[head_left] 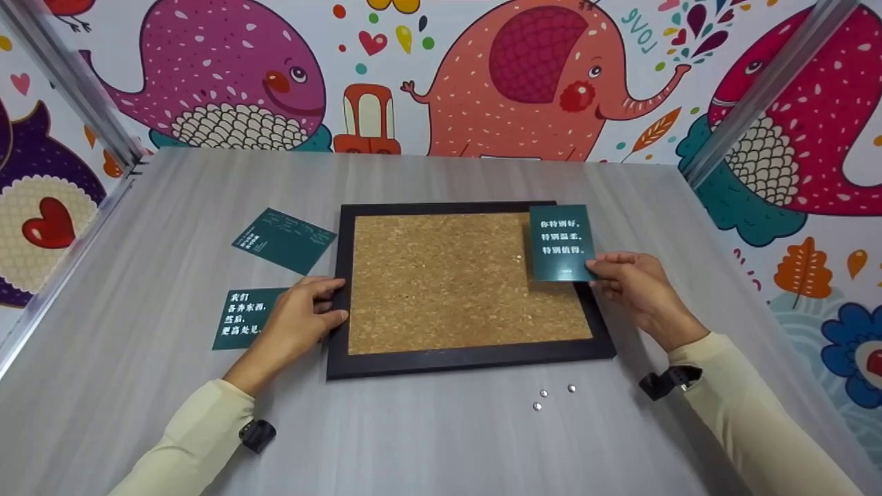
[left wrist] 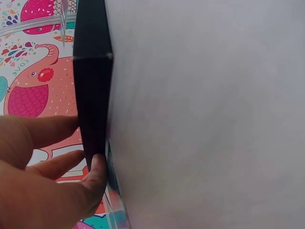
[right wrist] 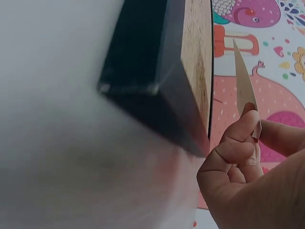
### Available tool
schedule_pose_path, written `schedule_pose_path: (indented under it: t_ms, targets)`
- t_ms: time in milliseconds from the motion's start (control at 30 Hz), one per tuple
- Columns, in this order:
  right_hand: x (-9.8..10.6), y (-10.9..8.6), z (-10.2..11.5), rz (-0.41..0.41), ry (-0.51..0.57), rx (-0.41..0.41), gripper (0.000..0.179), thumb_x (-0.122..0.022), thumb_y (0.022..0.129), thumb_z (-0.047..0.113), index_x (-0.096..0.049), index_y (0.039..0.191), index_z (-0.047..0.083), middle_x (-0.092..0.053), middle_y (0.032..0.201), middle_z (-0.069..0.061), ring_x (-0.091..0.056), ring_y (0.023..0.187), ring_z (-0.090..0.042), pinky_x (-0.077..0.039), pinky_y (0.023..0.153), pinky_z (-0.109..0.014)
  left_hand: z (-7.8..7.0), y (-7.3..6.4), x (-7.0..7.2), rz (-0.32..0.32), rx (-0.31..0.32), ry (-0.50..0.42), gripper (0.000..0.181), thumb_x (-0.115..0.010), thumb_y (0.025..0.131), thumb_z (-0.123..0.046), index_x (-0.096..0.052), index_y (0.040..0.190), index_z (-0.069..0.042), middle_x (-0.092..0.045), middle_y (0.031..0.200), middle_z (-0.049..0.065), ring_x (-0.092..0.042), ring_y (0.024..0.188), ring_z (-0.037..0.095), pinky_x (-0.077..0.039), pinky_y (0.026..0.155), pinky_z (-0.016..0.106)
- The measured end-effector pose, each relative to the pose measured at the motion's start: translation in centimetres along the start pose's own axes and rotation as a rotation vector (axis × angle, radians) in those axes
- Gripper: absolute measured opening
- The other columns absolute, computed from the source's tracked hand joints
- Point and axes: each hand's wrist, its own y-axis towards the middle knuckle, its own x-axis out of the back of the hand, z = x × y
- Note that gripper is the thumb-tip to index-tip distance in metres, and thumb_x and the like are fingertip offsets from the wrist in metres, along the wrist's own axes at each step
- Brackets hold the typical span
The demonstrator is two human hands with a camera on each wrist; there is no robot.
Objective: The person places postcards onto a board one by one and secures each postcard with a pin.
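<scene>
A corkboard (head_left: 455, 282) with a black frame lies on the table. My left hand (head_left: 306, 310) holds the frame's left edge between thumb and fingers. In the left wrist view, fingertips (left wrist: 97, 164) meet the frame's black side (left wrist: 93, 95). My right hand (head_left: 641, 289) pinches a dark green card (head_left: 561, 241) with white Chinese characters by its lower right corner. That card overlaps the board's right side, and its thin edge (right wrist: 245, 86) shows raised in the right wrist view. Three small round silver pins (head_left: 544, 393) lie below the board's lower right.
Two more green cards lie left of the board, one tilted behind (head_left: 286, 238) and one nearer (head_left: 244, 320), partly behind my left hand. Metal posts (head_left: 765, 89) and a wall with cartoon animals (head_left: 524, 76) stand around the table (head_left: 413, 441).
</scene>
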Motion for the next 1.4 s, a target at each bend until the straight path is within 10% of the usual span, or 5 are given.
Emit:
schedule_pose_path:
  t_ms: [1400]
  targets:
    - [-10.8,1.1,-0.7,0.117,-0.167,0.062,0.019,-0.081,0.099,0.008,-0.069,0.110,-0.001,-0.075,0.084,-0.004,-0.068,0.070,-0.012,-0.051,0.058,-0.022,0.2,0.1,0.1,-0.002,-0.009,-0.001,0.052,-0.073,0.101,0.002,-0.060,0.151,0.010,-0.051,0.159,0.030,-0.065,0.134,0.046,-0.056,0.110,0.051]
